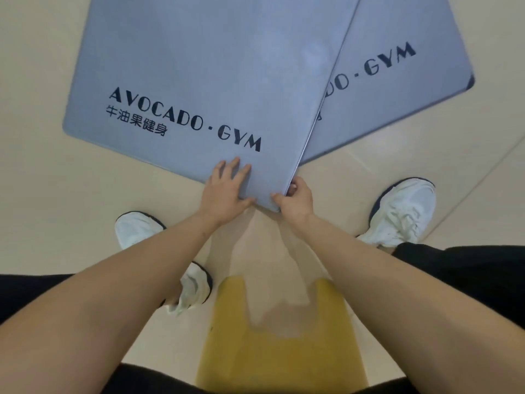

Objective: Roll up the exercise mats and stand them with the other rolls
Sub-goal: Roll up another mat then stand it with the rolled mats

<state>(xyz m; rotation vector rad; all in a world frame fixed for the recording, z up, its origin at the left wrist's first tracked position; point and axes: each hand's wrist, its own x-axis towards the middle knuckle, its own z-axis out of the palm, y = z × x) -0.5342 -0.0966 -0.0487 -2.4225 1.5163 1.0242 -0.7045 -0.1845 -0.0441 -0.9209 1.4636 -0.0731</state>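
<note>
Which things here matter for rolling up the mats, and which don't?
For the job: top grey mat; lower grey mat; left hand flat on the top one; right hand gripping its corner.
Not part of it: white shoes; beige floor.

the floor (42, 180) is smooth and pale beige, evenly lit with a faint sheen. thin seam lines (483, 177) cross it diagonally at the right. near the bottom centre lies a mustard-yellow floor patch (278, 362) with straight sides. a duller, pinkish-tan shadow (272, 260) runs down the middle of the floor and overlaps the top of the yellow patch.
</note>
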